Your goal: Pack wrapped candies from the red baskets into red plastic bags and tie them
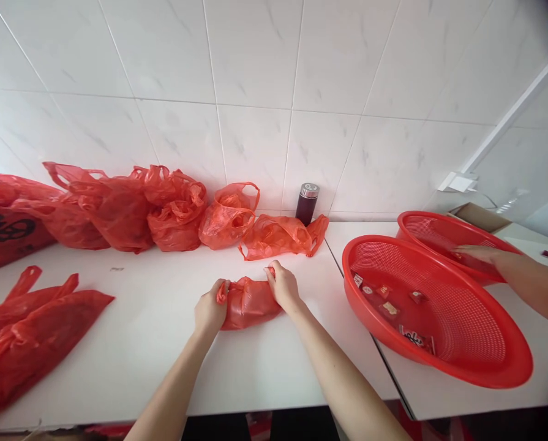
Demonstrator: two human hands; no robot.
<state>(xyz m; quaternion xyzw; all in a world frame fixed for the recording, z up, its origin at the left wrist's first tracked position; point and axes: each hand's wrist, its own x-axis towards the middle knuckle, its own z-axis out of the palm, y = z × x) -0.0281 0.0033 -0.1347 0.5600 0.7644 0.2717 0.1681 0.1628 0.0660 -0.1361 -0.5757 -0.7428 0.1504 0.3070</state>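
Note:
A red plastic bag (250, 306) with something bulky inside rests on the white table in front of me. My left hand (212, 307) is closed on its left end, a bunched bit of red plastic poking out by the thumb. At the opposite end, my right hand (283, 285) grips the other upper corner, with a little plastic showing above the fingers. Between the two hands the bag's top is stretched and creased. What the bag contains cannot be made out through the plastic.
Along the tiled wall stand several filled red bags (177, 214) and a dark thermos (307, 205). Another red bag (39, 324) lies at left. At right, a red plastic basket (476, 331) holds small packets; a co-worker's hand (480, 253) reaches into a second basket (432, 223).

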